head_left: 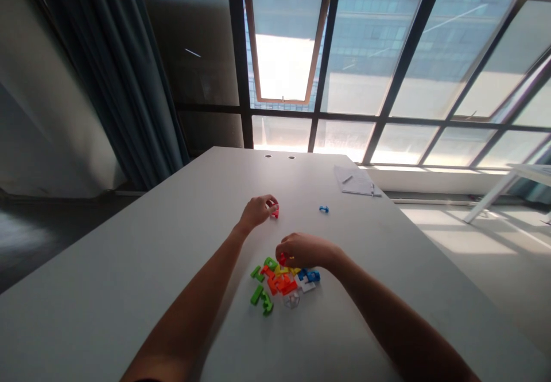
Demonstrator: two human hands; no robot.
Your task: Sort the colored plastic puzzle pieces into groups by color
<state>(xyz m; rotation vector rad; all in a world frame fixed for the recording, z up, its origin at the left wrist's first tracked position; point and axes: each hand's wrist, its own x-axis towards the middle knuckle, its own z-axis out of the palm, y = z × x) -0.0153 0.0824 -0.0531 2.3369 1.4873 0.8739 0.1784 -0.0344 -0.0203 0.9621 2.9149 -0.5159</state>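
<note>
My left hand [257, 210] reaches furthest over the table, its fingers closed on a red plastic piece [275, 213] that touches or nearly touches the tabletop. Nearer to me, my right hand [306, 249] has its fingers curled down around another red plastic piece [283, 259]; its fingertips are partly hidden. Just below that hand lies a loose pile of small letter-like or number-like pieces: green [267, 304], orange-red [284, 284], yellow [280, 271], blue [310, 275] and white [306, 284]. A clear piece [291, 300] lies at the pile's near edge.
A single blue piece [324, 209] lies apart, to the right of my left hand. Paper sheets [355, 181] with a pen [347, 179] rest near the right edge of the white table [129, 267]. Two round holes [268, 156] are at its far end, before large windows.
</note>
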